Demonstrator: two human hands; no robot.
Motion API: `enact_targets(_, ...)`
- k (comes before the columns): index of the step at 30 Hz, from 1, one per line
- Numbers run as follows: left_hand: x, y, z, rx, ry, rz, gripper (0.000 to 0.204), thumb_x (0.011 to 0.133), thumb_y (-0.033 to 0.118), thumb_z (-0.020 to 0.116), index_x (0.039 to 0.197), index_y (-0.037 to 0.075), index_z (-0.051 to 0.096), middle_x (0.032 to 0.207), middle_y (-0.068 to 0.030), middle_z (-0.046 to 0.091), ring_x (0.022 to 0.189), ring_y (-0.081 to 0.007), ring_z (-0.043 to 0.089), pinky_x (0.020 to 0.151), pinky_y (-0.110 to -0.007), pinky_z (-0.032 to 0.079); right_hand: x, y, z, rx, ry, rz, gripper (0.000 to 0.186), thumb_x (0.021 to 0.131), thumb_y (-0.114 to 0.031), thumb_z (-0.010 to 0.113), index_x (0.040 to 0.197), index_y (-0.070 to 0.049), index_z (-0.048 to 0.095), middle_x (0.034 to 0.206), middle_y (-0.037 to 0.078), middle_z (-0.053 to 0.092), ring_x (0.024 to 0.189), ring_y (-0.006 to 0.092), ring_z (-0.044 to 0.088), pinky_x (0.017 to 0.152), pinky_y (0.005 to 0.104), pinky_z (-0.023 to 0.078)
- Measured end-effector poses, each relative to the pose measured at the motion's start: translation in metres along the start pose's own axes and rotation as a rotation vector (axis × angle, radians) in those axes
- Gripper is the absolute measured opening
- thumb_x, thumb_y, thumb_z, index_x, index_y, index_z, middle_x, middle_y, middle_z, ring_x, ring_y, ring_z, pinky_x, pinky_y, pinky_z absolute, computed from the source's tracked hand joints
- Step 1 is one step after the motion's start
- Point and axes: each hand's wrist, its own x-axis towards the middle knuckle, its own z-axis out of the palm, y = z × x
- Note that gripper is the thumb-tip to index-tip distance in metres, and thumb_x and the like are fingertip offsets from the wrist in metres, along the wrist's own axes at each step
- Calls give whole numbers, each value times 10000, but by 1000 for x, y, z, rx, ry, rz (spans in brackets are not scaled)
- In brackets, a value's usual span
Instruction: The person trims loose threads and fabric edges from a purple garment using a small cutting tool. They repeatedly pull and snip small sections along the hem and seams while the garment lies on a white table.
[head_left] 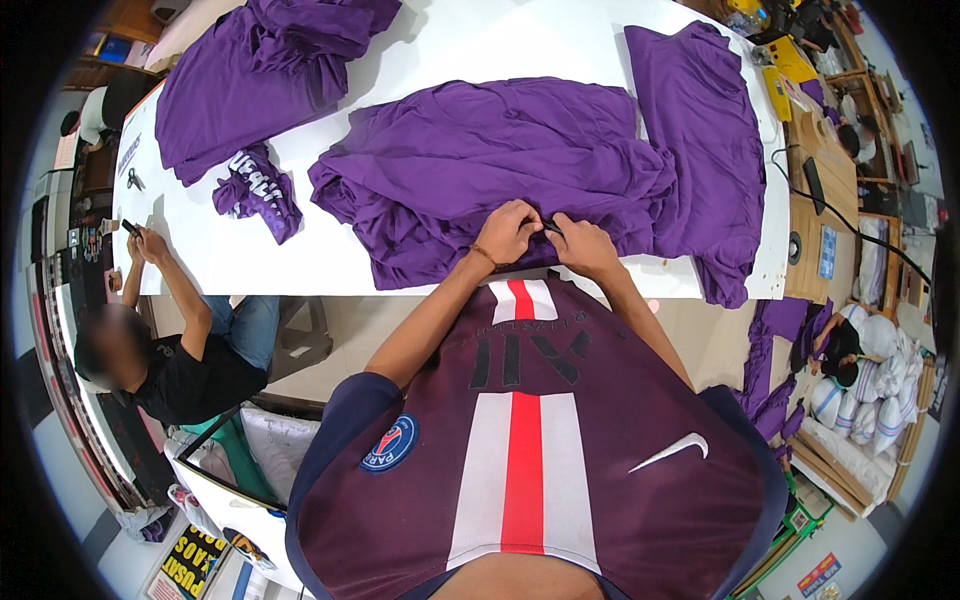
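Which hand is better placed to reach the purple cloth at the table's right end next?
Probably the right hand: it is nearer that purple cloth, while the left hand would have to reach past the right one.

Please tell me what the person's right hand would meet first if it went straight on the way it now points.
The right hand would probably meet the middle heap of purple fabric ahead of it; the left hand lies close beside that line. Depth is unclear, so it might pass above.

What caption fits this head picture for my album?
Left hand beside right hand over purple cloth on a white table.
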Motion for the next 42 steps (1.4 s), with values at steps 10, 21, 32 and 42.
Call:
enact_targets(10,2,4,-1,-73,-45,37,69,854,44,702,884,17,646,918,-151,658,923,-395,626,803,-470,492,7,-3,2,-41,-7,16,322,1041,-367,511,1130,-64,576,855,271,710,850,499,698,752,614,535)
enact_targets(21,-66,39,-110,-80,-309,-302,109,933,102,693,989,14,661,884,-91,732,803,-194,695,754,-340,532,2,5,-1,507,343,42,291,866,-185,783,1019,-9,609,747,116,647,624,175,606,615,333,478)
enact_targets(32,-183,7,-207,265,-307,-1007,210,816,96,725,1016,53,774,880,-84,775,815,-188,756,727,-318,585,24,-19,5,117,263,-117,395,825,-248,770,1166,-95,641,905,136,724,780,338,721,700,439,560)
enact_targets(42,-51,45,-98,124,315,-367,302,805,160,836,1072,65,732,906,-81,702,742,-202,707,701,-328,570,36,-15,-4,142,454,-37,307,862,-209,699,1120,-48,662,1035,179,698,892,412,700,777,502,555)
